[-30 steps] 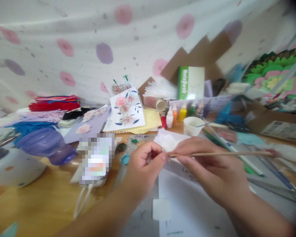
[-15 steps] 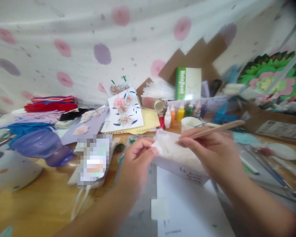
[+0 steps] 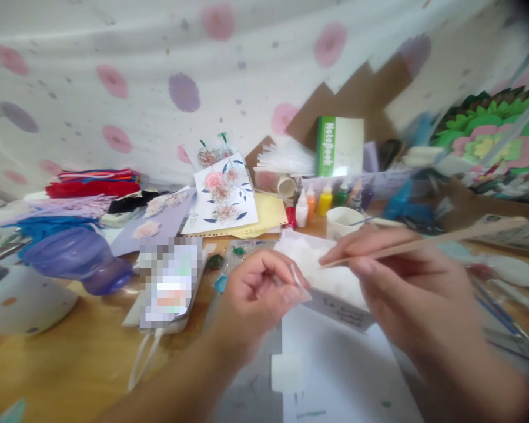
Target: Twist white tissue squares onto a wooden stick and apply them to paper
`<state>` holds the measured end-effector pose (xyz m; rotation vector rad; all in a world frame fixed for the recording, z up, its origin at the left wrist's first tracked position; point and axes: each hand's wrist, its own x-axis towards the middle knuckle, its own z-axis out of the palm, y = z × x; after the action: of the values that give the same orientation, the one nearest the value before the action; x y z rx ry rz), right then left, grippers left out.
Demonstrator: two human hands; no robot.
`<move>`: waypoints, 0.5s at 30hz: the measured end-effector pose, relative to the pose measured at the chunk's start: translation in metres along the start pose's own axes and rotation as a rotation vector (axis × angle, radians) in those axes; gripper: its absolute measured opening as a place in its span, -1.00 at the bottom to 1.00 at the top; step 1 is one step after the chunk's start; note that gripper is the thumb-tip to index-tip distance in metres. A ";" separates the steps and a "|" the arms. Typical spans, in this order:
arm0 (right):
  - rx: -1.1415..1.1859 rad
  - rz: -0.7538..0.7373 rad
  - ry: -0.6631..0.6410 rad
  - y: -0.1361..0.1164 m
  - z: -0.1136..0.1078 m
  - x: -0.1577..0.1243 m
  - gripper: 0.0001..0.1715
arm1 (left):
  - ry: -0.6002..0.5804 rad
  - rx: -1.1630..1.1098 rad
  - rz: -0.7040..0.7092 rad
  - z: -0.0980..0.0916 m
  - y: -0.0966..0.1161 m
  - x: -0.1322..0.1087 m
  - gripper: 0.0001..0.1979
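Observation:
Between the thumb and fingers of my left hand (image 3: 262,294) is a small thin white piece (image 3: 303,289), held in front of the box's near left side. My right hand (image 3: 401,270) pinches a flat wooden stick (image 3: 449,237), whose tip points down and left over the open box. The white box (image 3: 339,308) has handwriting on its near side and soft white material (image 3: 308,254) inside. Under it lies a white sheet (image 3: 335,364) on a grey mat (image 3: 251,376).
A white cup (image 3: 341,222) and small paint bottles (image 3: 324,201) stand behind the box. Left are a phone (image 3: 171,288) with a cable and a purple bowl (image 3: 70,255). Brushes (image 3: 496,311) lie right. Flower-painted paper (image 3: 224,194) and a notebook (image 3: 346,147) stand at the back.
My left hand has moved slightly right, lifting the white piece away from the material in the box. My right hand has shifted right, and the stick lies at a lower slant.

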<state>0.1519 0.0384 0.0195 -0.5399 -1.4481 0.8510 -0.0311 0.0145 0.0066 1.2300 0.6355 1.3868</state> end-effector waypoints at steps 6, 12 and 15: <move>0.008 -0.006 -0.074 -0.005 0.002 -0.004 -0.76 | -0.005 -0.084 -0.117 0.003 -0.001 -0.001 -0.85; -0.053 -0.024 -0.129 -0.012 0.004 0.000 -0.79 | 0.043 -0.094 -0.182 0.004 0.001 -0.001 -0.80; -0.054 -0.038 -0.135 -0.012 0.004 0.001 -0.80 | 0.061 -0.078 -0.195 0.005 0.001 0.000 -0.78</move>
<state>0.1496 0.0309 0.0300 -0.5015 -1.6033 0.8328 -0.0268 0.0131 0.0092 1.0387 0.7175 1.2773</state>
